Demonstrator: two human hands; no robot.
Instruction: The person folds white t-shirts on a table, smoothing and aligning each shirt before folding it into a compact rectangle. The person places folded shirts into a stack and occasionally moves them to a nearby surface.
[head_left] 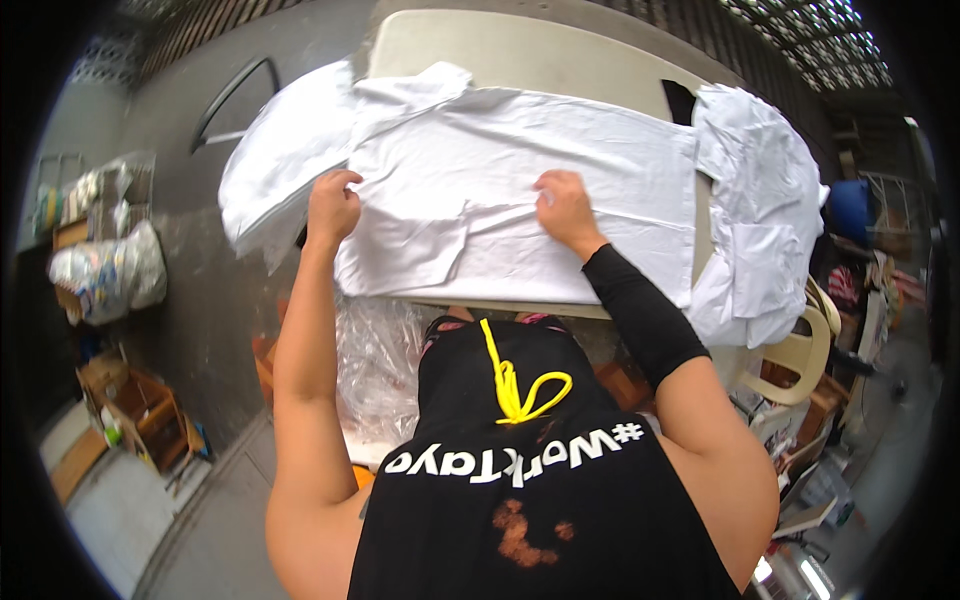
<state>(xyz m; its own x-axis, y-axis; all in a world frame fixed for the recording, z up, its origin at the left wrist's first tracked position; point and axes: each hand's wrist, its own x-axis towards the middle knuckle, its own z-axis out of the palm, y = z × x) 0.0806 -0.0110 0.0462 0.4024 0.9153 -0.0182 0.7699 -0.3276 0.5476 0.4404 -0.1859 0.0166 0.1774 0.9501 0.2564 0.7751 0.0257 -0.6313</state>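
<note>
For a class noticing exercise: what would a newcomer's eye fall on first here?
A white shirt spread across the pale table, upper centre, would likely draw the eye first. Below it, a looped yellow cord stands out against black clothing. A heap of white cloth lies right of the shirt.

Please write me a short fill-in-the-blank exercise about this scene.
1. The left hand and right hand are at a shirt whose colour is ____.
2. The looped cord in front of the person is ____.
3. A black sleeve covers the person's ____ forearm.
4. The clear plastic lies nearer the person's ____ forearm.

Missing words: white; yellow; right; left.
</note>
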